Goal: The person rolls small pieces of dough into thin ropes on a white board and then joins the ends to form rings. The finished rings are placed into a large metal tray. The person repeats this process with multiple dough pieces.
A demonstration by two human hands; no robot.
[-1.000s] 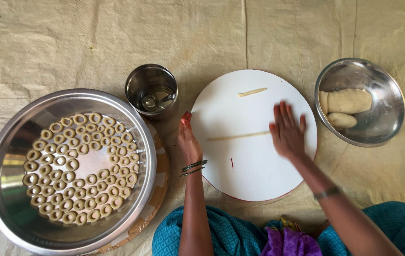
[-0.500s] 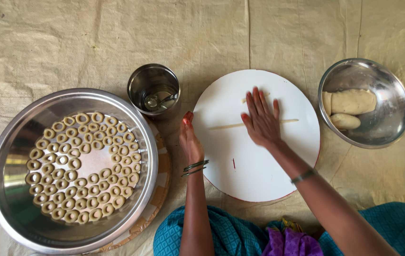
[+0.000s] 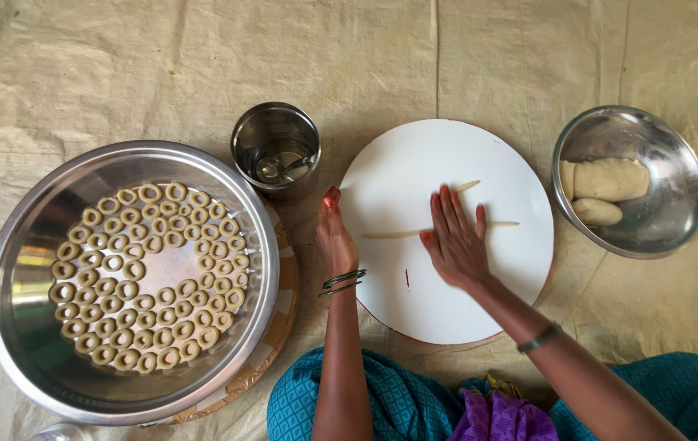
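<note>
- The right hand [image 3: 455, 241] lies flat and open, fingers spread, palm pressed on a thin dough rope [image 3: 394, 234] across the round white board [image 3: 447, 310].
- The left hand [image 3: 335, 237] rests open at the board's left edge, gripping nothing.
- A shorter dough strip [image 3: 468, 186] lies just above the fingers.
- Left: wide steel pan [image 3: 22, 343] of dough rings [image 3: 144, 278]; steel cup [image 3: 275, 147] behind.
- Right: steel bowl [image 3: 651, 237] with dough lumps [image 3: 606, 180].

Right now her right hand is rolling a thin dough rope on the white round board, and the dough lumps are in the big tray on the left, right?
Not quite. The head view shows the dough lumps in the small bowl on the right; the big tray holds dough rings. The right hand does press the rope on the board.
</note>
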